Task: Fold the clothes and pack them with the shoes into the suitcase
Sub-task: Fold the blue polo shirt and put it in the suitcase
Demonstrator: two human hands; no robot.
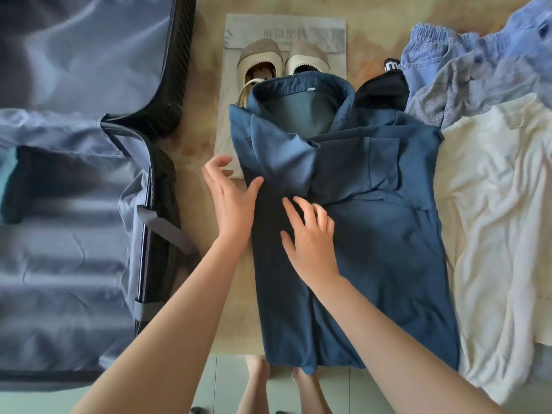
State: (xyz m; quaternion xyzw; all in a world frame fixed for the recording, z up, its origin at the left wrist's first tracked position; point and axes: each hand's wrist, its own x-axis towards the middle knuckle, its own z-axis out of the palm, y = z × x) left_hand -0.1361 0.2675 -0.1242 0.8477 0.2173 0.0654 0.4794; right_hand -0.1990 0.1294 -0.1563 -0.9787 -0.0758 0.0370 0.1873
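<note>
Blue polo shirt (373, 249) flat on the worktop (192, 138), sleeves folded inward, collar just beyond the fingertips. Left hand (231, 201) at the shirt's left edge, fingers (215, 167) spread and relaxed, thumb touching the cloth, gripping nothing. Right hand (312, 237) laid on the shirt's middle, fingers (302, 209) straight and slightly apart, pressing the fabric. Beige shoes (283, 59) on a paper bag (283, 26), past the collar and farther from the fingers. Open suitcase (74, 219) left of the left fingers. White garment (493, 219) and pale blue clothes (466, 70) well to the right of the right fingers.
</note>
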